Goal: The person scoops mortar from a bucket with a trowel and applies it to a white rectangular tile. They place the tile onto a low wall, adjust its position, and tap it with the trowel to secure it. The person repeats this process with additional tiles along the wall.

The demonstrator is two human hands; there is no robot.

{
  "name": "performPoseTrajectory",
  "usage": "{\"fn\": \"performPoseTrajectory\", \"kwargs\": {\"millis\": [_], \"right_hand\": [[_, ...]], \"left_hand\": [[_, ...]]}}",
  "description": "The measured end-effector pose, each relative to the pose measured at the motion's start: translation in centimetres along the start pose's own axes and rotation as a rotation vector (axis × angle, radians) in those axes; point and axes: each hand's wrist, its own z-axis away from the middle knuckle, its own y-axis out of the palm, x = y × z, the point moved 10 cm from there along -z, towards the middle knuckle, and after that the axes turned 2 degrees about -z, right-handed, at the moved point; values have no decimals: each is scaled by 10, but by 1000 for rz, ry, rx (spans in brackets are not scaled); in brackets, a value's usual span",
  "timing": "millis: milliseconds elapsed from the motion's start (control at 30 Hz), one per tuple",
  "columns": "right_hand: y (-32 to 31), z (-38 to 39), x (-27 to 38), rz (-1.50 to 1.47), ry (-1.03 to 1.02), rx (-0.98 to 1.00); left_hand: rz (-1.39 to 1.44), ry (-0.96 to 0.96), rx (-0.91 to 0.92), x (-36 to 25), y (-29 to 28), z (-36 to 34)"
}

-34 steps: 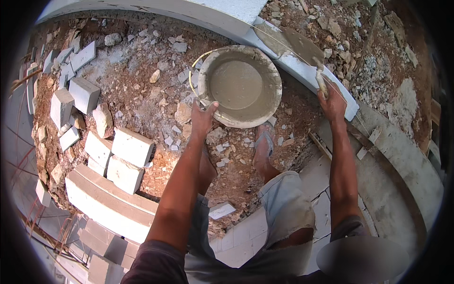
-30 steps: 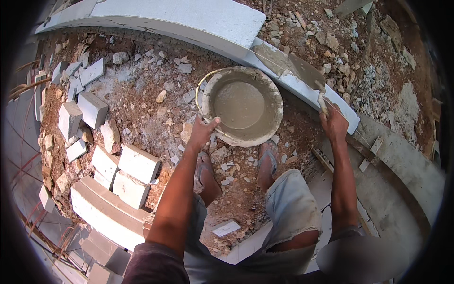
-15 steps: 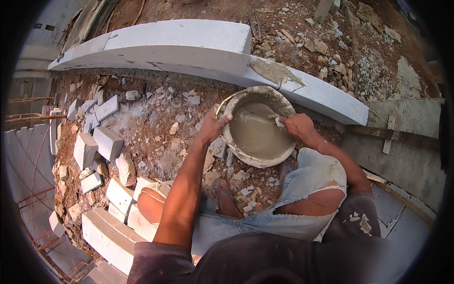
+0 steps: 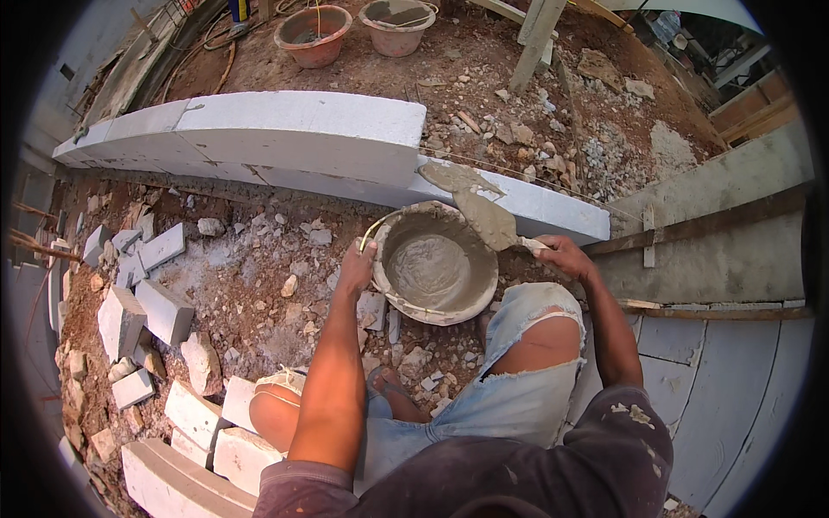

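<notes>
A bucket (image 4: 490, 289) of wet grey mortar (image 4: 429, 268) stands on the rubble in front of my knees. My left hand (image 4: 355, 268) grips its left rim, where a yellowish cord handle (image 4: 371, 231) shows. In my right hand (image 4: 563, 257), closed round the handle, is a trowel (image 4: 489, 222) loaded with mortar. Its blade hangs over the bucket's right rim, close to the low white block wall (image 4: 294, 121). Mortar (image 4: 458, 177) lies spread on the lower course of that wall, beside the end of the upper course.
Loose white blocks (image 4: 164, 311) and stones lie at the left, with more blocks (image 4: 190, 475) stacked near my left knee. Beyond the wall stand two more buckets (image 4: 313, 36). A string (image 4: 518, 177) runs along the wall. A concrete wall (image 4: 734, 250) with a wooden plank rises at the right.
My right hand has lifted the trowel out of the bucket, heaped with mortar, and moved it toward the wall. My left hand still holds the rim. The view has tilted up.
</notes>
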Motion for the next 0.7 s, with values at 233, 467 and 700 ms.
{"fn": "performPoseTrajectory", "kwargs": {"millis": [233, 467, 700], "right_hand": [[-67, -53, 41, 921, -130, -318], [-91, 4, 15, 994, 48, -608], [-82, 51, 24, 1103, -18, -752]], "left_hand": [[71, -79, 24, 26, 2, -2], [131, -67, 100, 11, 9, -6], [149, 71, 195, 3, 17, -14]]}}
